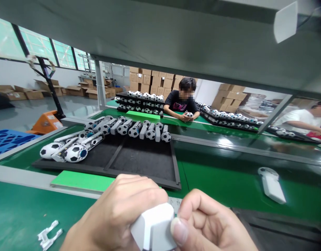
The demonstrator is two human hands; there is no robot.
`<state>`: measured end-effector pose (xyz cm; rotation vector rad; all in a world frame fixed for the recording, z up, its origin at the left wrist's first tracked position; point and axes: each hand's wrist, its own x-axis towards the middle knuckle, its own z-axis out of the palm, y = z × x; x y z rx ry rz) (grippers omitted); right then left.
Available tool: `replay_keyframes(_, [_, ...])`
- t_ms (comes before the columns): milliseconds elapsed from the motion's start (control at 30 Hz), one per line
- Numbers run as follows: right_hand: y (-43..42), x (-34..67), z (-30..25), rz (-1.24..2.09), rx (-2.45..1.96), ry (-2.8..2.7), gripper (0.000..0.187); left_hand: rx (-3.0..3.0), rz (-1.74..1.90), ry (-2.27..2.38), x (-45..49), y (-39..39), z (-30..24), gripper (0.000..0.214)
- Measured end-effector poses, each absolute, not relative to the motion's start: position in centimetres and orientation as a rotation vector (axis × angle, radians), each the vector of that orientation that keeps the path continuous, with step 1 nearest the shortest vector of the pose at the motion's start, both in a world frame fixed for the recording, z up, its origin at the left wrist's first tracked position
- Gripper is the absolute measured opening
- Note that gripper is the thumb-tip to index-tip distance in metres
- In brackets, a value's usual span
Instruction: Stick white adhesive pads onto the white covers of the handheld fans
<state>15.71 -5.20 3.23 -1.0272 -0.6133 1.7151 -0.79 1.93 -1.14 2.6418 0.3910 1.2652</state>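
Note:
My left hand (123,205) is wrapped round a white angular plastic housing (160,226), whose lower end runs out of the picture. On the housing's right side, my right hand (204,219) presses its thumb against the edge with the fingers curled. Whether a small part sits between those right fingertips is hidden. A small white forked plastic piece (49,235) lies on the green surface to the left of my hands. Ahead stands a black tray (144,164), holding several white handles with football-patterned round heads (76,152) along its left and far sides.
A single football-headed handle (272,184) lies on the green conveyor (215,174) to the right. Bright green strips (82,180) edge the tray. Across the line, a person (182,103) holds a football-patterned piece beside stacked trays (139,104). A grey shelf (160,38) hangs overhead.

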Motion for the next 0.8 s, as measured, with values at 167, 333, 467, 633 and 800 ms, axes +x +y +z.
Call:
replay_keyframes(167, [-5.17, 15.39, 3.19, 1.689, -1.019, -0.573, 0.044, 2.643, 1.259, 0.421, -0.75, 1.85, -1.34, 0.018])
replay_keyframes(333, [-5.3, 15.19, 3.17, 1.691, -1.01, -0.534, 0.044, 2.626, 1.264, 0.405, -0.72, 1.75, -1.42, 0.017])
replay_keyframes(467, [-5.25, 15.27, 3.08, 1.705, -1.007, -0.536, 0.043, 2.628, 1.257, 0.396, -0.74, 1.84, -1.33, 0.019])
replay_keyframes(633, [-5.28, 15.25, 3.13, 1.702, -0.994, -0.534, 0.044, 2.626, 1.277, 0.402, -0.69, 1.94, -1.41, 0.02])
replay_keyframes(800, [-5.35, 14.99, 3.24, 1.705, -0.975, -0.488, 0.042, 2.658, 1.278, 0.435, -0.68, 1.79, -1.17, 0.022])
